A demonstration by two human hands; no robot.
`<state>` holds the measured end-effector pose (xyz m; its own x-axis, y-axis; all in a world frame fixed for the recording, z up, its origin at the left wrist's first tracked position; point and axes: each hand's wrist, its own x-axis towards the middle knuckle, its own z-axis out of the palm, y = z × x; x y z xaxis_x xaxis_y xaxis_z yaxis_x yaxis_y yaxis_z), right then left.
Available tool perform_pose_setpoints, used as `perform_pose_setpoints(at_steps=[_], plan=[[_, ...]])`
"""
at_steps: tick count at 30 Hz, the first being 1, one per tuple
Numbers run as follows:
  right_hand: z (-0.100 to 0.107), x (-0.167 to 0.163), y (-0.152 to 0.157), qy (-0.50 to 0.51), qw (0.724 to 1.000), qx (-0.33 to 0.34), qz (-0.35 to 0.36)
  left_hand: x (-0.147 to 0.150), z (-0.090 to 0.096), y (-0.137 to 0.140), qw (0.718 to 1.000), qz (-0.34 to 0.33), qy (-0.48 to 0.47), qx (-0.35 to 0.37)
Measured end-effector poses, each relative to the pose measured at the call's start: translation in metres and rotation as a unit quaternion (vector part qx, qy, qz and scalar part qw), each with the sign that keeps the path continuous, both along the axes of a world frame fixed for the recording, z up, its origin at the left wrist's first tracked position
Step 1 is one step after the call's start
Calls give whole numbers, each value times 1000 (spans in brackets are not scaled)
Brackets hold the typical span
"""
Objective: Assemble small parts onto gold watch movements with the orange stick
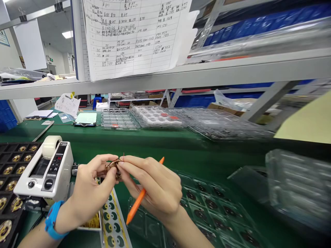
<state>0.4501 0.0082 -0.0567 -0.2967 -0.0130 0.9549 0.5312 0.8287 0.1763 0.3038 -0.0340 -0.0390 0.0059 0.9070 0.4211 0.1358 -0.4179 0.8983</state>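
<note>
My left hand (91, 187), with a blue band on its wrist, is closed on a small copper-coloured ring-shaped part (112, 166), gripping it between thumb and fingers. Much of that part is hidden by the fingertips. My right hand (155, 187) meets it from the right, thumb and forefinger pinched together at its edge. A thin red wire (123, 156) sticks up by those fingertips. Lying through the right hand is an orange pointed stick (139, 203), its lower end slanting down to the left. Below the hands is a sheet of round black-and-yellow stickers (113, 220).
A white tape dispenser (66, 162) stands left, beside a black tray of gold-coloured round parts (15, 175). Clear trays with dark parts (207, 206) lie lower right. More clear trays (160, 117) line the back under a grey shelf (155, 80). Stacked clear trays (297, 186) are at right.
</note>
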Motion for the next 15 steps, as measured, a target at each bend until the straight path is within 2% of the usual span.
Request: perform_pose_setpoints(at_steps=[9, 13, 15], plan=[[-3, -7, -3, 46, 999, -12, -18, 1, -6, -2, 1000, 6, 10, 18], [-5, -12, -4, 57, 998, -33, -11, 1, -5, 1, 1000, 6, 1, -5], [-4, -12, -5, 67, 996, -64, 1, 1, -4, 5, 999, 11, -11, -29]])
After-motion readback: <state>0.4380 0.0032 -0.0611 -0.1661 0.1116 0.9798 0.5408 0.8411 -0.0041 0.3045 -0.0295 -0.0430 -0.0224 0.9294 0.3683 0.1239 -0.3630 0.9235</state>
